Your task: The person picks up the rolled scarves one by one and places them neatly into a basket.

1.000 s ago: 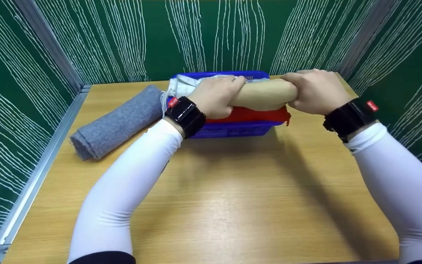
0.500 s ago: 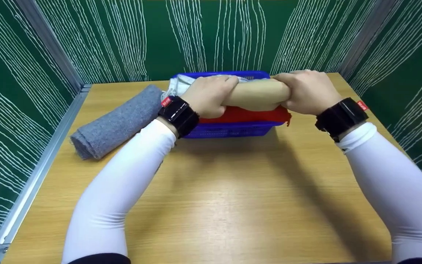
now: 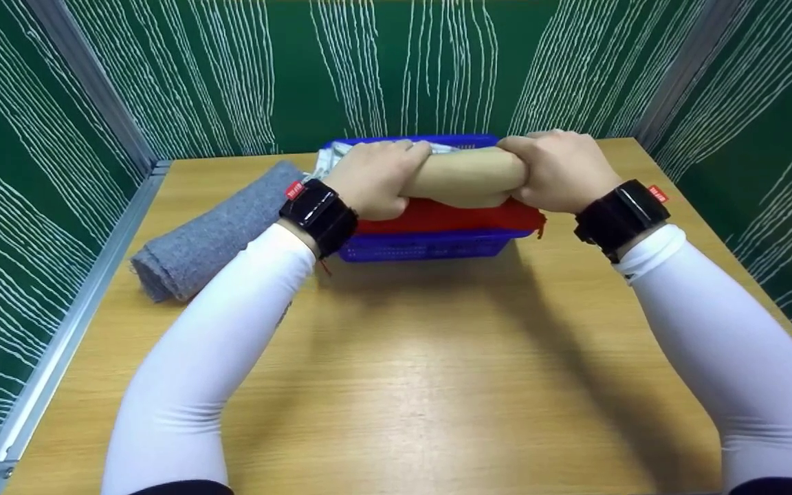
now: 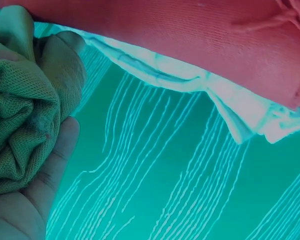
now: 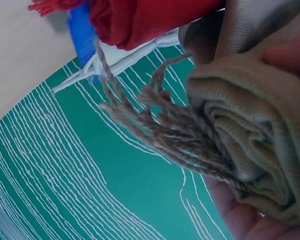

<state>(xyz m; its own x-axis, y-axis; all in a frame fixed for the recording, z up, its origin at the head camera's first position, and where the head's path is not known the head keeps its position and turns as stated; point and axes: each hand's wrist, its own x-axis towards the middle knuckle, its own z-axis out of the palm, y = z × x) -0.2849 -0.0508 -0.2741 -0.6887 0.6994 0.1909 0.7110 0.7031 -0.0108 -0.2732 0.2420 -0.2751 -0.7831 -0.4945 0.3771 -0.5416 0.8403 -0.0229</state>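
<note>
A tan scarf, rolled into a thick bundle, spans the gap between both hands above the blue basket. My left hand grips its left end, where folded layers show in the left wrist view. Around the other end my right hand is wrapped. Twisted fringe hangs out of that end in the right wrist view, beside the coiled layers. Beneath the roll, a red scarf lies in the basket, its fringe over the right rim. White cloth shows behind it, partly hidden by my left hand.
A grey rolled cloth lies slantwise on the wooden table, left of the basket. Green panels with white wavy lines stand at the back and both sides, joined by metal posts.
Both hands have shifted left together with the tan scarf, over the basket. The red scarf, basket and grey roll stay where they were.
</note>
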